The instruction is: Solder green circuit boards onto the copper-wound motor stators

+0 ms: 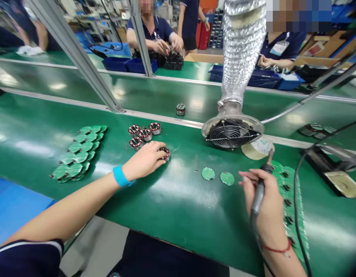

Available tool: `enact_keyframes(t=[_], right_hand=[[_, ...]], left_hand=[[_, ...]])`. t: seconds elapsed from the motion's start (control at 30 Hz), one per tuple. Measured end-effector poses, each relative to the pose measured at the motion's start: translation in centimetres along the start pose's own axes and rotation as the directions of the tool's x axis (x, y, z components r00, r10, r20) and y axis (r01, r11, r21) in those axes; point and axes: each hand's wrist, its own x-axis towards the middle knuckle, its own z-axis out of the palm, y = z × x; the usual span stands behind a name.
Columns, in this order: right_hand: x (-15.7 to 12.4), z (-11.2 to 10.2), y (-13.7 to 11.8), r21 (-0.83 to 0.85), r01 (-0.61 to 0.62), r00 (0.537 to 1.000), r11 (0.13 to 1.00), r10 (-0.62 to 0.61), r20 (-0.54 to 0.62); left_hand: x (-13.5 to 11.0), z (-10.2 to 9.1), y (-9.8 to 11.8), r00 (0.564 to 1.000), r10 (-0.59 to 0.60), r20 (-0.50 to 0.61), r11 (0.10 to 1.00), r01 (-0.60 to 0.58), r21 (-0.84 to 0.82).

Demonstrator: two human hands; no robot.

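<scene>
My left hand (146,158), with a blue wristband, has its fingers curled around a motor stator (165,154) that rests on the green bench. Several more stators (145,134) stand clustered just behind it. In my right hand (266,200) is a soldering iron (259,192), its tip pointing up and away from me, its cable trailing down past the wrist. Two round green circuit boards, a left one (208,174) and a right one (227,178), lie flat between my hands. A panel of green boards with black parts (287,192) lies partly behind my right hand.
Stacked round green boards (79,154) lie at left. A fume extractor (232,132) hangs low over the bench beside a tape roll (257,148). A soldering iron stand (330,169) with a sponge sits at right. Co-workers (154,36) sit across a low partition (166,94).
</scene>
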Motion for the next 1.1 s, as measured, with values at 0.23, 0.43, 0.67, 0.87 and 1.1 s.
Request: enact_keyframes(t=[0.23,0.43,0.67,0.87,1.1], right_hand=[[-0.5,2.3,0.9,-0.256,0.056,0.991,0.965,-0.022,0.134],[-0.4,2.8,0.3,-0.437,0.186,0.968,0.880,-0.087,0.237],[-1.6,1.1,-0.3,-0.402,0.334,0.910,0.853,-0.180,0.374],[-1.6,0.0,2.0,-0.284,0.312,0.865,0.906,-0.148,0.479],[-2.1,1.2,-2.0,-0.144,0.242,0.934,0.960,-0.190,0.303]], left_hand=[[1.1,-0.1,4.6,0.976,0.198,0.090,0.860,-0.128,-0.494],[1.5,1.2,5.0,0.966,-0.014,0.258,0.593,0.216,-0.776],[1.2,2.4,4.5,0.947,0.012,0.321,0.361,0.296,-0.884],[2.2,2.7,4.3,0.893,-0.060,0.445,0.319,0.440,-0.839],[0.4,1.1,4.7,0.957,0.134,-0.259,0.884,-0.234,-0.405]])
